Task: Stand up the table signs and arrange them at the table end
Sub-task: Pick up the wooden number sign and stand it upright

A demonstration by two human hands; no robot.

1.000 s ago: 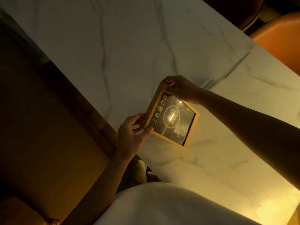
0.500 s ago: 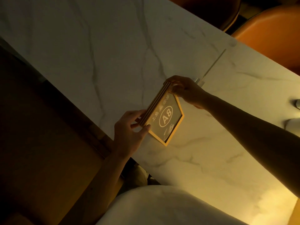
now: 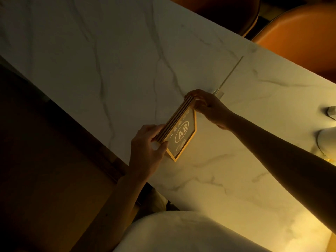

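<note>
Scene: dim, warm-lit view from above onto a white marble-pattern table (image 3: pixel 127 51) that runs diagonally from the upper left to the lower right of the frame.
Table signs (image 3: pixel 179 132): a stack of wood-framed signs at frame centre, held together as one pack and tilted up on edge. Several frame edges show side by side along the pack's upper-left side; the exact count cannot be told.
Front face: the nearest sign faces lower right and shows "A8" inside an oval, with smaller characters above it that are too small to read.
Contact with table: the lower corner of the pack sits at or just above the tabletop; which one cannot be told.
Left hand (image 3: pixel 148 151): closed around the lower-left end of the pack, thumb on the front frame, fingers wrapped behind.
Right hand (image 3: pixel 209 108): closed on the upper-right end of the pack, fingers curled over the top corner.
Acrylic stand (image 3: pixel 228 77): a thin clear panel seen edge-on, just above and right of the right hand, with its base beside that hand.
Chairs (image 3: pixel 300 39): orange seats along the upper right, beyond the far table edge.
Right edge: pale objects (image 3: pixel 325 140), partly cut off and not identifiable.
Foreground: the person's white garment (image 3: pixel 181 233) at lower centre.
</note>
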